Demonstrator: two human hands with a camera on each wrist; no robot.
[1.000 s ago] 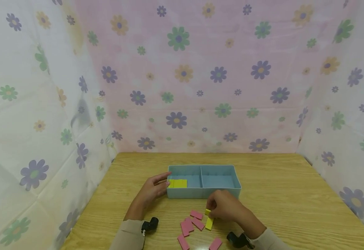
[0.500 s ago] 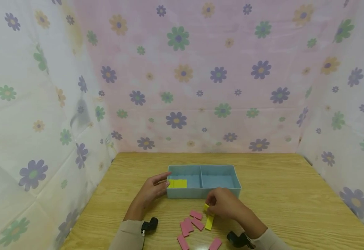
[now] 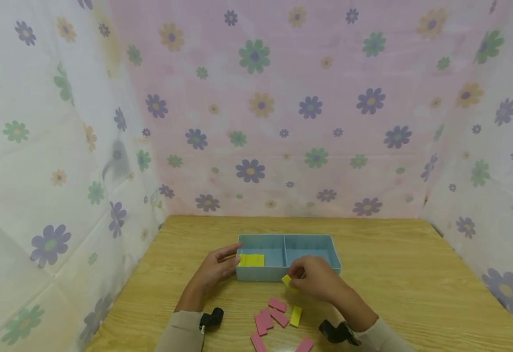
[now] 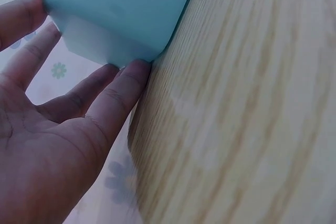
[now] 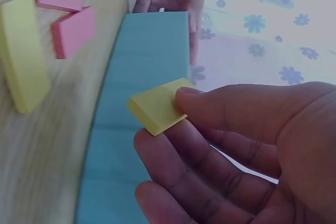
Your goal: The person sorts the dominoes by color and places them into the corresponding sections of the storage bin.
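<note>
At the lower centre of the head view I have a light-blue, rectangular, open-topped box [image 3: 258, 275] standing on a wood-grain desk [image 3: 388, 278], with a thin divider [image 3: 285, 251] splitting it into two compartments. Right of the box's middle, just in front of its near wall, the right hand [image 3: 317, 279] holds a small, flat, rectangular yellow block [image 5: 157, 106]; on the right wrist view I read that grip as a pinch, thumb on one face and fingers behind. At the box's left end the left hand [image 3: 215, 266] has its grip spread, and I see its fingertips touching the outside of the end wall. In the lower-left corner of the left compartment I make out a row of flat yellow blocks [image 3: 252, 260] lying side by side. Below the right hand, a lone yellow block [image 3: 296, 316] lies on the desk, and to its left I see a loose cluster of flat, rectangular pink blocks [image 3: 263, 321], some of them touching. Two more are cut off by the bottom edge of the frame, well apart. A flower-printed cloth [image 3: 274, 93] fills the upper part of my view
</note>
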